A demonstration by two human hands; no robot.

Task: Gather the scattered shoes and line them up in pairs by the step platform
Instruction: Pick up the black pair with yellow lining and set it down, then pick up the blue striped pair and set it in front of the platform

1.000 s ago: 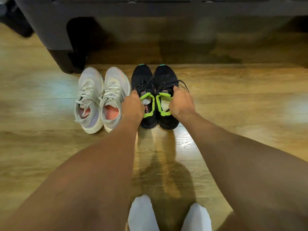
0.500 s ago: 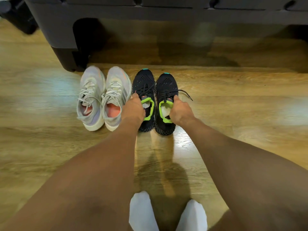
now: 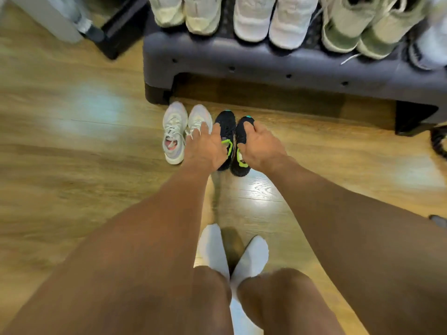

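Right grip point(image 3: 260, 143) holds black shoe point(image 3: 242, 129); left grip point(image 3: 205, 147) flat.

You see the grey-white pair point(image 3: 172, 139) side by side on the floor, toes toward the dark step platform point(image 3: 266, 60). The black pair point(image 3: 226, 124) with neon-green collars stands just beside it on the right, pointing likewise. Pale pairs point(image 3: 251, 18) line the platform's top.
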